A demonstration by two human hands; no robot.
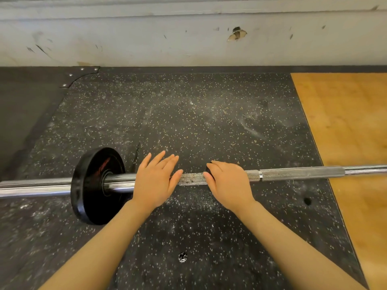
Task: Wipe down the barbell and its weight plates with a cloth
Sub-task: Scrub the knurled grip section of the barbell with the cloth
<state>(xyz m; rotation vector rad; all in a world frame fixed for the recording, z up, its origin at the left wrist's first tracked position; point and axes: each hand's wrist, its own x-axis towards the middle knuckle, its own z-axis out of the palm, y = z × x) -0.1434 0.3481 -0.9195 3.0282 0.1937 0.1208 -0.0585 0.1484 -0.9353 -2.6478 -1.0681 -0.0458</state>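
Barbell (293, 174): steel, lying on the floor (188, 114) and running left to right across the view, with a smooth sleeve at the left end and a knurled shaft from the middle rightward; a bright ring marks the shaft right of the hands. Plate (95, 185): one, black, round, standing on edge on the left sleeve, red lettering on its face too blurred to read. Left hand (155, 183): over the bar just right of the plate, palm down, fingers straight and spread, pointing away from the person; whether the palm touches the bar cannot be told. Right hand (227, 183): over the shaft near the middle, fingers curled down round a small dark thing (209, 168) held against the bar; only its edge shows past the fingertips, so what it is cannot be told. A short stretch of knurling with dark specks lies bare between the two hands. Floor: black rubber flecked pale, with whitish dusty smears around and beyond the bar. Board (345, 126): light wood, set into the floor at right, the bar's right part passing over it. Wall (146, 42): white, scuffed, with a chipped hole, along the far edge.
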